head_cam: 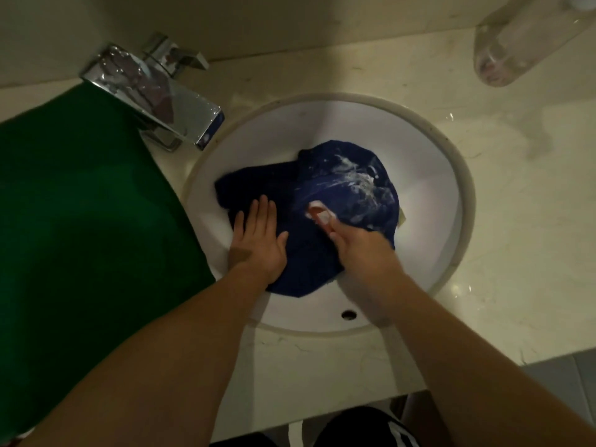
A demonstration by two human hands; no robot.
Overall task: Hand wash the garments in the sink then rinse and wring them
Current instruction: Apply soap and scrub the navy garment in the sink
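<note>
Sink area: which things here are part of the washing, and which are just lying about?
In use: blue garment, bar of soap, sink, left hand, right hand.
Lying about: green cloth, tap, clear bottle.

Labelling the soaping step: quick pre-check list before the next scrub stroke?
1. Blue garment inside sink: ok.
2. Left hand flat, pinning the cloth: ok.
3. Right hand holding the soap bar: ok.
4. Lather on the fabric: ok, on the far side only.
5. Faucet running: not ok, no stream visible.
6. Green garment on the counter, outside the sink: ok.
</note>
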